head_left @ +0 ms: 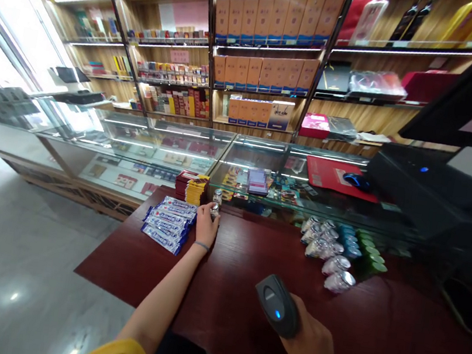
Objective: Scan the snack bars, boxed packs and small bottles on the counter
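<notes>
My left hand (206, 226) is closed around a small can with a silver top (215, 210) on the left part of the counter. A second small can (218, 195) stands just behind it. My right hand (312, 336) grips a dark barcode scanner (277, 305) with a lit blue light, held above the counter nearer to me. Left of my left hand, several blue-and-white packets (167, 223) lie fanned out. A stack of yellow and dark red packs (191, 187) stands behind them. On the right, silver cans (323, 237), blue cans (349, 241) and green cans (370, 251) are grouped in rows.
Beneath these things is a dark red wooden counter (239, 272), bordered at the back by a glass display case (164, 148). A red mouse pad (329, 173) with a mouse (356, 181) lies on the glass. Dark equipment (420, 193) fills the right side. Shelves hold orange boxes (277, 17).
</notes>
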`<state>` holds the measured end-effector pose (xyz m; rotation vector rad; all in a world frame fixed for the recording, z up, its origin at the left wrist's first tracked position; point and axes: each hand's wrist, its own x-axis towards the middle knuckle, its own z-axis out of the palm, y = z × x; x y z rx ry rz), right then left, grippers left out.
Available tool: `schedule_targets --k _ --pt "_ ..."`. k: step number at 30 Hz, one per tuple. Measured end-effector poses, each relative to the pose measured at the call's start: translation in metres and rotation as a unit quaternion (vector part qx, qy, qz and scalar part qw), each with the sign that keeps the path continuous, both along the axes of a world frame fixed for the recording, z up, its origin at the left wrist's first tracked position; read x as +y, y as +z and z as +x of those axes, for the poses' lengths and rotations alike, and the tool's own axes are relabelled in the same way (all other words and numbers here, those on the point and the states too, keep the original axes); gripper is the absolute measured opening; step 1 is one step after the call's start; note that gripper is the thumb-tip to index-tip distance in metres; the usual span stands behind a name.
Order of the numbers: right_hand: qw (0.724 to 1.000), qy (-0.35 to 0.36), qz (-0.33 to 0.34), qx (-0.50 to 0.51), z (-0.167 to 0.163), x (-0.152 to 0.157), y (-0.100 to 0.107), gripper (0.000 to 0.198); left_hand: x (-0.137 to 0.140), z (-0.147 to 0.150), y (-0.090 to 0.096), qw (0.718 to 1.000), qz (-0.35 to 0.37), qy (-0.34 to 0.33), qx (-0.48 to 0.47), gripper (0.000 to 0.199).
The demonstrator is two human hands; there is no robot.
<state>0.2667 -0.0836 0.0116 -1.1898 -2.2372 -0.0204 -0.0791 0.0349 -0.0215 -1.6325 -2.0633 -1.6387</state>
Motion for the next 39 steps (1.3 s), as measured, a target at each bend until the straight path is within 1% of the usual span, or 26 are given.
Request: schedule_targets --k 5,10,14,17,21,23,25,26,29,30,32,34,36,39 --pt "1.000 0.006 0.021 -0.014 0.001 0.003 -0.001 0.038 0.017 -0.008 -0.005 1.000 -0.002 -0.003 0.010 0.050" --pt "1.000 -0.014 0.009 0.003 0.000 0.001 -0.011 0.036 0.029 -0.012 -0.010 1.000 0.009 -0.014 0.013 0.056" --pt "1.000 -0.014 0.003 0.007 -0.001 0.000 -0.015 0.040 0.032 -0.014 -0.017 0.999 0.031 -0.015 0.002 0.065" --pt "1.000 -0.015 -0.006 0.011 -0.001 0.000 -0.014 0.039 0.033 -0.015 -0.021 1.000 0.029 -0.005 -0.011 0.072" --pt "1.000 -0.024 -0.004 0.013 -0.003 0.000 -0.010 0.040 0.031 -0.014 -0.017 0.999 0.032 0.002 -0.007 0.078" --pt "1.000 -0.023 0.010 0.014 -0.003 0.000 -0.006 0.042 0.027 -0.011 -0.012 0.999 0.047 0.003 0.014 0.076" --pt "0.999 -0.014 0.026 0.017 -0.002 0.000 0.001 0.042 0.023 -0.009 -0.007 0.997 0.068 0.007 0.039 0.070" --pt "1.000 -0.004 0.014 0.009 -0.002 -0.001 0.004 0.043 0.020 -0.007 -0.005 0.996 0.079 0.016 0.047 0.065" --pt "0.999 -0.017 0.025 0.020 0.002 -0.004 0.016 0.039 0.016 -0.002 -0.001 0.991 0.111 0.046 0.054 0.053" --pt "0.999 -0.033 0.023 0.024 0.004 -0.005 0.019 0.038 0.015 0.000 -0.001 0.990 0.119 0.044 0.055 0.050" --pt "0.998 -0.056 0.027 0.029 0.010 -0.007 0.024 0.037 0.015 0.009 0.000 0.990 0.127 0.017 0.060 0.045" --pt "0.996 -0.074 0.031 0.034 0.018 -0.010 0.026 0.037 0.016 0.024 0.002 0.989 0.126 -0.036 0.070 0.043" --pt "0.994 -0.093 0.028 0.040 0.028 -0.013 0.026 0.035 0.018 0.048 0.005 0.986 0.123 -0.094 0.068 0.044" --pt "0.990 -0.131 0.006 0.048 0.044 -0.017 0.025 0.030 0.021 0.096 0.007 0.978 0.111 -0.172 0.026 0.047"
